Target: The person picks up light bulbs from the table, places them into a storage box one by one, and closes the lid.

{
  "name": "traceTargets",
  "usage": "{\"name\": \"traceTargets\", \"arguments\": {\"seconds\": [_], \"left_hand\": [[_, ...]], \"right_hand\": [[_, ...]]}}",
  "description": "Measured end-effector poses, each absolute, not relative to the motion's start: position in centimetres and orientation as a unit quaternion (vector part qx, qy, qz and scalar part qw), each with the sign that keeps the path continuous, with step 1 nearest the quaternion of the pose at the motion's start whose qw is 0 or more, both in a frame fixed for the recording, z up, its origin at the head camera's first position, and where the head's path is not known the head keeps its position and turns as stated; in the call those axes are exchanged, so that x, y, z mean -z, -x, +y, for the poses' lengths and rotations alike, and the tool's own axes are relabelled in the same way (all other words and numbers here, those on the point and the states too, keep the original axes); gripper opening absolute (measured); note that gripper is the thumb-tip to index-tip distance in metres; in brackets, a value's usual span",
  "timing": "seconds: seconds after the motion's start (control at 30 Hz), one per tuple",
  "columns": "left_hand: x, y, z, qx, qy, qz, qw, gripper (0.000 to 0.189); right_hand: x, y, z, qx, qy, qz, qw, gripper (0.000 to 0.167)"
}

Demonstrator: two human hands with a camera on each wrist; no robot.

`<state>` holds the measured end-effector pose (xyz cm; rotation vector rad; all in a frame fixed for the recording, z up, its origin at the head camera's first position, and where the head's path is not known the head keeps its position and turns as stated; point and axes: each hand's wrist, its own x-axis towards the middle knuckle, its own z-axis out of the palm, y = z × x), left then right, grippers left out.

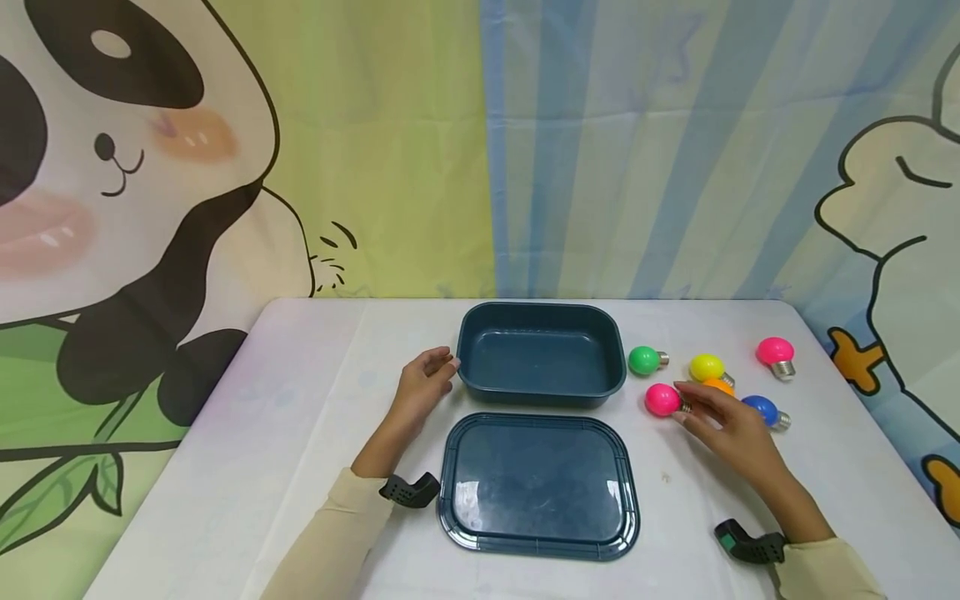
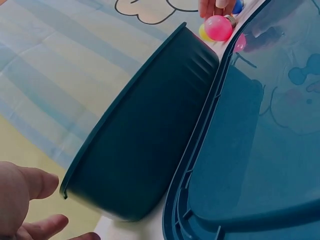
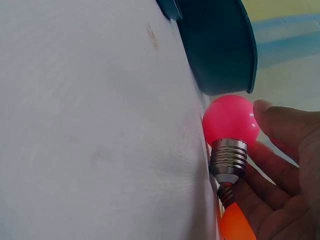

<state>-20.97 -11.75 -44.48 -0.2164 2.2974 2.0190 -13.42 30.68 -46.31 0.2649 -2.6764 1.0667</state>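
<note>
On the table, a pink light bulb [image 1: 663,400] with a metal screw base lies right of the dark blue-green box. My right hand [image 1: 723,425] has thumb and fingers on either side of it, near the base. In the right wrist view the thumb meets the pink bulb [image 3: 231,120] at its edge, with the fingers behind the base. An orange bulb [image 3: 236,222] lies just beneath that hand. My left hand [image 1: 423,385] is beside the left wall of the open box [image 1: 540,397], fingers spread and holding nothing. The box's inside shows no contents.
A matching flat lid [image 1: 538,483] lies in front of the box. Around the right hand lie a green bulb [image 1: 643,360], a yellow bulb [image 1: 707,367] and a blue bulb [image 1: 761,410]. Another pink bulb [image 1: 775,350] sits farther right. A printed curtain [image 1: 637,150] hangs behind the table.
</note>
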Motion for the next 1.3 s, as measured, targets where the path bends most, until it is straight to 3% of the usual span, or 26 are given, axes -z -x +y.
{"name": "traceTargets", "arguments": {"seconds": [0.7,1.3], "left_hand": [[44.8,20.9,-10.6,-0.676,0.067,0.731,0.06,0.054],[44.9,20.9,-10.7,-0.679,0.057,0.729,0.067,0.051]], "right_hand": [[46.9,15.2,30.4,-0.422,-0.073,-0.903,0.033,0.061],[46.0,15.2,30.0,-0.353,-0.049,-0.934,0.03,0.053]]}}
